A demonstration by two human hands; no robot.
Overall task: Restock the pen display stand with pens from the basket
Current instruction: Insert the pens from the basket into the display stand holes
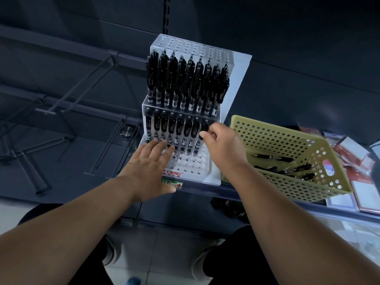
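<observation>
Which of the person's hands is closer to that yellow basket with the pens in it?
The right hand. It is just left of the yellow basket, close to its rim, fingers pinching a pen at the display stand. The left hand lies flat on the stand's front, farther away.

basket (283, 140) right of pen display stand (234, 87); pens (287, 167) in basket.

Dim, bluish light; wide-angle bending at edges, soft focus throughout.
</observation>
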